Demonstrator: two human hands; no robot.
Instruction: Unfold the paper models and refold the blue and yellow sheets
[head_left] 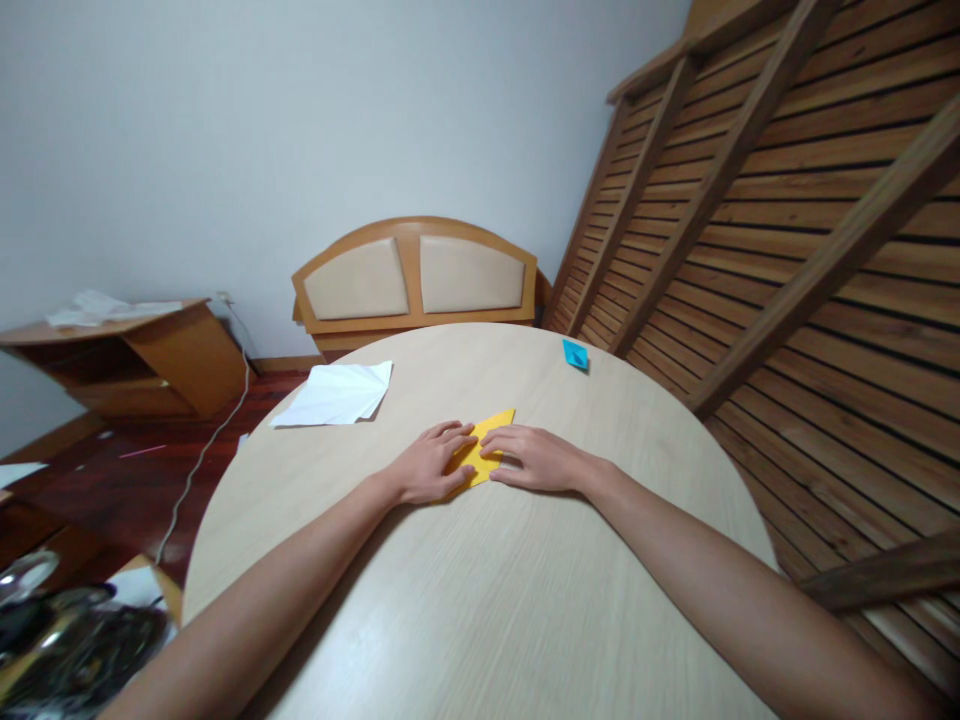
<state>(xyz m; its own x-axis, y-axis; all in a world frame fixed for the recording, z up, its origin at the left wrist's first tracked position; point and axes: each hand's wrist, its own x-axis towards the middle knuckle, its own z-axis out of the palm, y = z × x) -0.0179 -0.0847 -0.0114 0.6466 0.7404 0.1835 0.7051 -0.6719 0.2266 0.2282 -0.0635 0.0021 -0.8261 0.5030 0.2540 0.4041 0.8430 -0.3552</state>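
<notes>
While both forearms stretch forward across the round table (480, 620), I see my hands meeting over a small piece of yellow paper (487, 445) lying flat near the table's middle. My left hand (429, 468) lies palm down with its fingers spread over the paper's left part, and my right hand (534, 460) presses flat on its right edge, fingertips nearly touching those of the left. Neither hand is closed around anything; both are open and bearing down on the sheet. I judge the paper to be very light, thin and already folded, so it should crease readily and tear or crumple if pulled hard. On the smooth wood-grain top it will likely slide unless one hand pins it. The free corner pointing away from me, just past the fingertips, looks like the best place to pinch it, since the rest sits under my palms.

Farther out, to the left, a creased white sheet (337, 394) lies at the table's edge, partly overhanging it. Toward the far right rim rests a small blue folded paper (575, 353), well apart from the yellow one. Beyond the table stands a wooden headboard (415, 275) against the wall, with a slatted bed frame (787, 200) leaning on the right.
</notes>
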